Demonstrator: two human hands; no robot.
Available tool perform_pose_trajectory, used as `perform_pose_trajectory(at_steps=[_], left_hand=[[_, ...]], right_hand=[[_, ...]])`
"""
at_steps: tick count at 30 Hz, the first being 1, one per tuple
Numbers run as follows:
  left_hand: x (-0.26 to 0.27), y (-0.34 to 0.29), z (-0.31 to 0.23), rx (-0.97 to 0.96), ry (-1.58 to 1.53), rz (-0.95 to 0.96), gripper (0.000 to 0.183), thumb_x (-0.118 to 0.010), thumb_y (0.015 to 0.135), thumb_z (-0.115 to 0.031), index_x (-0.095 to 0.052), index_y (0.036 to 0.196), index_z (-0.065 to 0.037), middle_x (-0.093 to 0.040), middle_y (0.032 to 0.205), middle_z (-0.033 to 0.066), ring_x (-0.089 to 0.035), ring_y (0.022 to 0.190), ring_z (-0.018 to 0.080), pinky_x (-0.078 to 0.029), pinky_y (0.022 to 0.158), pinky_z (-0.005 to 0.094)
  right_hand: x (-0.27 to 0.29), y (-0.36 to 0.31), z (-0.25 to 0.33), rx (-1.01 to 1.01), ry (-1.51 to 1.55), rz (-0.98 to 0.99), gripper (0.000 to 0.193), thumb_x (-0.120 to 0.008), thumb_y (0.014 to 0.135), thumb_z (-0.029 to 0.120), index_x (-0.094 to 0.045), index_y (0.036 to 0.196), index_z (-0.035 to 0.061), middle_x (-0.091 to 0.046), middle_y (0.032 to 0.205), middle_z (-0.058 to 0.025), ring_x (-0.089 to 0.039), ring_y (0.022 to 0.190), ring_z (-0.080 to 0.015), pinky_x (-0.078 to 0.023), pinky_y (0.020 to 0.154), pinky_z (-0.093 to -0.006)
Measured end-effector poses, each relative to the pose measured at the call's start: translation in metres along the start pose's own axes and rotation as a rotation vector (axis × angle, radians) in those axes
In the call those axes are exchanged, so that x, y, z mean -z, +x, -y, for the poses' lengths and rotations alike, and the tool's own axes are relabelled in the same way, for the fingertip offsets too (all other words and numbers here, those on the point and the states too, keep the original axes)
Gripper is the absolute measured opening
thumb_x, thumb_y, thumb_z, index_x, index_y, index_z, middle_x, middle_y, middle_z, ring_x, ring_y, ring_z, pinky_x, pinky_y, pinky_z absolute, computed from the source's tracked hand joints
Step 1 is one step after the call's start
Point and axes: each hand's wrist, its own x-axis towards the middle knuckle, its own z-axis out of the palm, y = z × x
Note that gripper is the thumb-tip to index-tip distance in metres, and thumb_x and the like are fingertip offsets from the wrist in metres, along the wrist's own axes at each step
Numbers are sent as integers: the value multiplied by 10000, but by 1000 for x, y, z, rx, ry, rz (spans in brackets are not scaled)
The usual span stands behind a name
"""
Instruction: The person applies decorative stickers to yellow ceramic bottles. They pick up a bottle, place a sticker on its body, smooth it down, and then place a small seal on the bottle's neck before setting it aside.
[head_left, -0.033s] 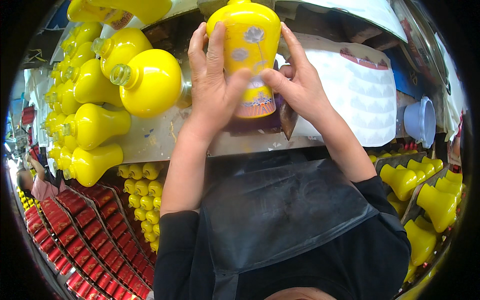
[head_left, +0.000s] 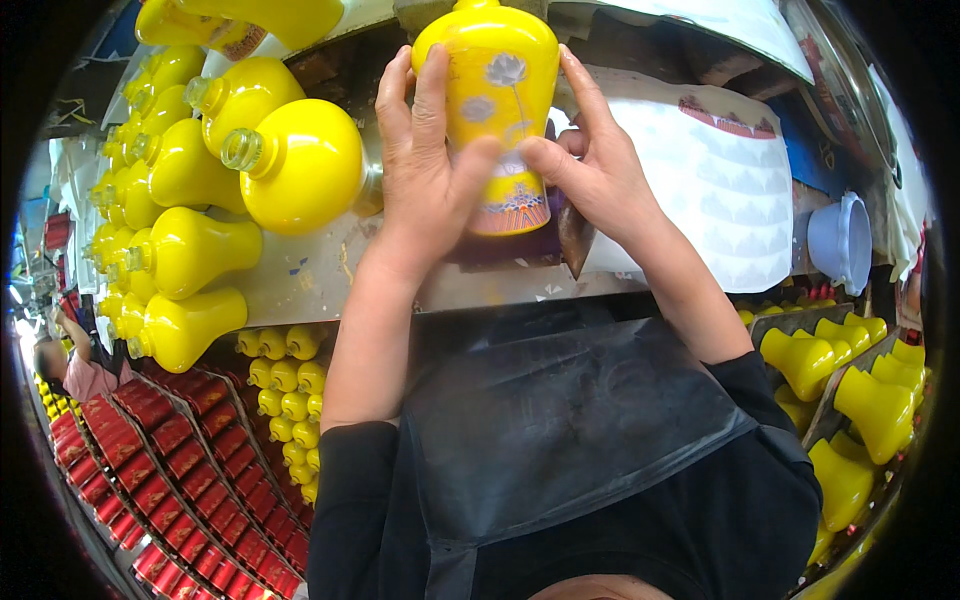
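A glossy yellow bottle [head_left: 485, 65] stands between my hands at the top middle, its narrow base toward me. Grey flower pictures and a patterned band near the base decorate its front. My left hand [head_left: 420, 175] holds its left side, fingers stretched up along it and thumb blurred over the lower front. On the other side, my right hand [head_left: 600, 165] grips it, the thumb pressed on the front just above the patterned band. A white sheet of printed decals [head_left: 700, 190] lies to the right of my right hand. Something dark and pointed [head_left: 574, 240] shows beside the bottle's base.
Several yellow bottles [head_left: 305, 165] lie on the left of the grey worktop [head_left: 300, 285]. A pale blue bucket [head_left: 840, 245] is at the right. Below are racks of red items [head_left: 180, 430] and yellow bottles [head_left: 800, 360]. Another person [head_left: 85, 370] is at the far left.
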Motion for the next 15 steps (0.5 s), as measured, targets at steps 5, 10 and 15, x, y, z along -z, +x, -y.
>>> perform_pose_trajectory(at_steps=[5,10,15], left_hand=[[0,-1,0,15,7,2,776,-684,935,-273,-338,1615,-128,-222,1607,220,-332,1464,399,-317,1205,461],[1,-1,1,13,-67,11,728,-635,994,-311,-321,1628,-137,-207,1626,213,-306,1494,373,-291,1221,455],[0,-2,0,11,-64,17,697,-574,1041,-352,-292,1636,-121,-209,1637,200,-277,1513,345,-248,1240,436]], right_hand=[[0,0,1,-6,-28,-1,971,-741,885,363,-221,1628,16,-676,744,-126,-669,659,-188,-520,628,-299],[1,0,0,11,41,-8,906,-716,921,329,-233,1629,36,-692,764,-127,-680,675,-196,-532,643,-310],[4,-1,-1,41,8,9,826,-678,962,266,-242,1641,89,-688,1141,-236,-723,851,-196,-571,786,-326]])
